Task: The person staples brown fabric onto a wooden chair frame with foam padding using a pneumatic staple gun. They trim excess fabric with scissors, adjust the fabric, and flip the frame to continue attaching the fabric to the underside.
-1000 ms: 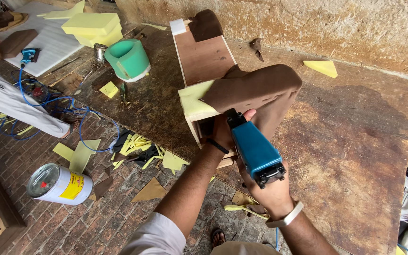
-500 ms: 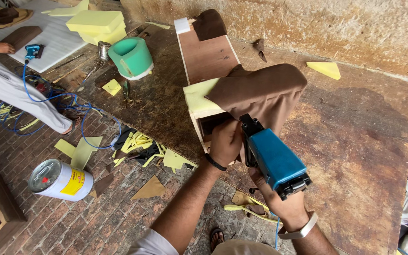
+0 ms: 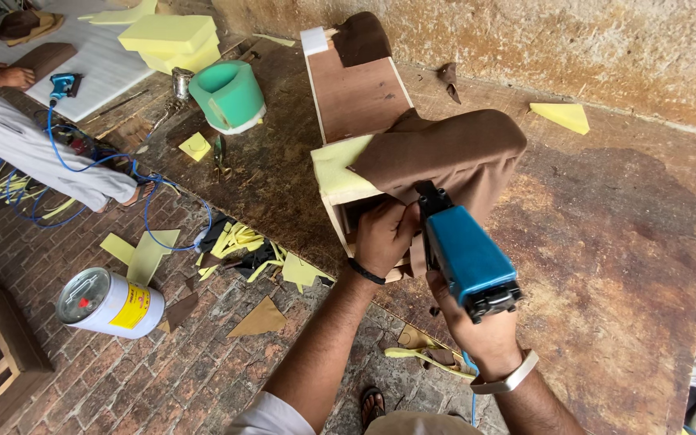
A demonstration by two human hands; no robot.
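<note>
A wooden frame (image 3: pixel 356 97) lies on the dark worktable (image 3: pixel 630 242), topped with yellow foam (image 3: pixel 333 165) and draped with brown fabric (image 3: pixel 453 153). My left hand (image 3: pixel 384 238) pinches the fabric's lower edge against the frame's near end. My right hand (image 3: pixel 477 330) grips a blue staple gun (image 3: pixel 465 254), its black nose pressed to the fabric just right of my left fingers.
A green foam roll (image 3: pixel 229 95) and yellow foam blocks (image 3: pixel 169 39) sit at the table's far left. A white and yellow tin (image 3: pixel 106 304) and foam scraps lie on the brick floor. Another person's leg (image 3: pixel 34 153) and a blue hose (image 3: pixel 98 161) are at left.
The staple gun has swung from near my body up against the fabric at the frame's end. My left hand has shifted to pinch the fabric beside its nose.
</note>
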